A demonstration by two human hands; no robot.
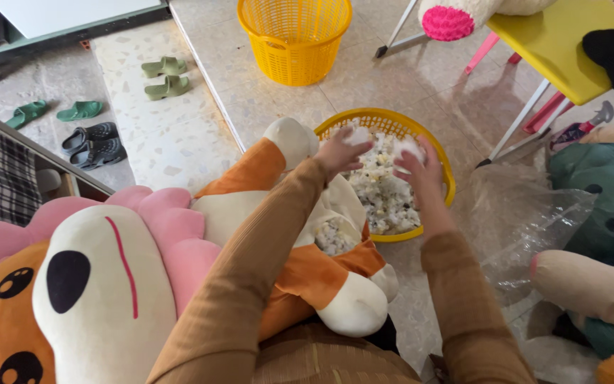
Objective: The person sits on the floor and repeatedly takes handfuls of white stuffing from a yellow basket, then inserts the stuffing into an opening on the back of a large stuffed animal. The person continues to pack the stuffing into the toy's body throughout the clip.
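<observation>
Two hands: both are reached forward over a shallow yellow basket (440, 165) set on the tiled floor (286, 107).
Left hand (341, 151): fingers are curled shut round a small white tuft of stuffing (357, 134), held above the basket's near-left rim.
Right hand (419, 168): fingers are closed on another white tuft of stuffing (406, 148), held over the middle of the basket.
Loose stuffing (385, 195): a heap of white and pale-yellow scraps is seen filling the basket under both hands.
Lion plush toy (108, 277): it is laid across the person's lap, its orange body and cream paws beside the basket, its pink-maned head at the lower left.
Body opening (335, 236): a gap in the toy's belly is seen, with the same speckled filling inside, just under the left forearm.
Sleeves (250, 277): both arms are covered in ribbed tan fabric.
Tall yellow basket (294, 35): it is stood farther back on the floor, well apart from the hands.
Yellow stool (556, 50): it is placed at the upper right, with a dark item on top.
Clear plastic sheet (527, 220): it is crumpled on the floor to the right of the shallow basket.
Sandals (94, 107): green and dark pairs are lined up at the upper left.
</observation>
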